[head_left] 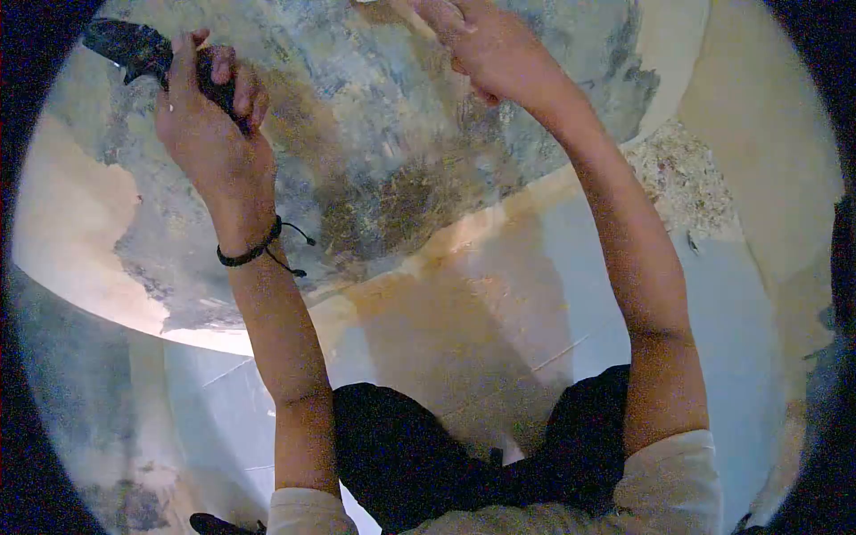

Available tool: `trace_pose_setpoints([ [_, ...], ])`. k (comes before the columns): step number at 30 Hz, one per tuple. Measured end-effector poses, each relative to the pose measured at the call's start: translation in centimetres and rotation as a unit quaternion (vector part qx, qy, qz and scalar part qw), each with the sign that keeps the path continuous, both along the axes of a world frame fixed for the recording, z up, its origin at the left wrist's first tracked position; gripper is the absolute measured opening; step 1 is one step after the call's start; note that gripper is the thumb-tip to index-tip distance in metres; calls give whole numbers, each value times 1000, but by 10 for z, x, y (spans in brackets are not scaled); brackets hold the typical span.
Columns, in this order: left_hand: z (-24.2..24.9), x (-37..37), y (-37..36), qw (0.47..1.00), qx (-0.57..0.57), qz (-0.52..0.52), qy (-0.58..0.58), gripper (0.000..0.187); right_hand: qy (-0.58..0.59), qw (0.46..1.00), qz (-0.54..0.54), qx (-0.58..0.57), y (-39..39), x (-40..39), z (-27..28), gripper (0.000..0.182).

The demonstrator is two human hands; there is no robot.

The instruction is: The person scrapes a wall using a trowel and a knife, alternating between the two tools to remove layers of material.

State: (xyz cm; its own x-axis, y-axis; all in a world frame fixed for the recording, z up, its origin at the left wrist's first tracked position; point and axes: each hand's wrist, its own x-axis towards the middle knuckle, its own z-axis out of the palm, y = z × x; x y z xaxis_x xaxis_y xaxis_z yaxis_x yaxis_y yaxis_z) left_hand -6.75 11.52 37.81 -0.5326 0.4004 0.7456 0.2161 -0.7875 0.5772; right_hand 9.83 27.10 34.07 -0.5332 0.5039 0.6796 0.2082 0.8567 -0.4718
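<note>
left hand (203,120) curled around dark object (132,50), right hand (493,52) over mottled surface (357,125), grip unclear

No text, label, brand, number or sign can be read here.

The left of 2 hands (203,125) grips a black object (134,49).

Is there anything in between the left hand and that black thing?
No, nothing that I can see. The left hand is curled around the black object. The right hand is off to the side, over the patchy grey surface, not between them.
</note>
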Motion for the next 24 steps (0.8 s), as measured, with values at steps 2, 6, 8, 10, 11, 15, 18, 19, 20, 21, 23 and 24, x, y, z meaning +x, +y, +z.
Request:
trace_pose_setpoints([
  [2, 1, 0, -4, 1000, -4, 13, 3, 23, -80, 985, -54, -141, -9, 4, 2, 60],
  [6, -2, -1, 0, 1000, -15, 7, -17, 21, -53, 991, -111, 56, 50, 9, -95, 60],
  [8, -3, 0, 5, 1000, -7, -17, -25, 21, -101, 988, -112, -37, 47, 31, -116, 61],
  [10, -3, 0, 11, 999, 5, -42, -31, 20, -122, 981, -130, -75, 37, 49, -132, 62],
  [11, -3, 0, 15, 998, 11, -56, -33, 20, -136, 977, -147, -70, 34, 53, -142, 63],
  [15, -6, 7, 24, 995, 15, -83, -60, 20, -117, 978, -150, -83, 24, 53, -138, 64],
  [18, -9, 8, 28, 991, 20, -122, -41, 20, -109, 988, -103, -33, 18, 41, -130, 63],
  [19, -8, 12, 29, 993, 18, -108, -35, 20, -103, 989, -96, -35, 18, 37, -128, 63],
  [20, -9, 13, 28, 995, 15, -93, -33, 20, -96, 988, -103, -68, 19, 33, -131, 63],
  [21, -10, 13, 27, 996, 11, -79, -30, 20, -89, 985, -110, -101, 19, 30, -133, 63],
  [23, -8, 8, 24, 998, 10, -56, -36, 20, -72, 994, -85, -5, 19, 32, -132, 63],
  [24, -8, 7, 22, 998, 6, -46, -40, 20, -78, 994, -82, -2, 18, 35, -133, 63],
])
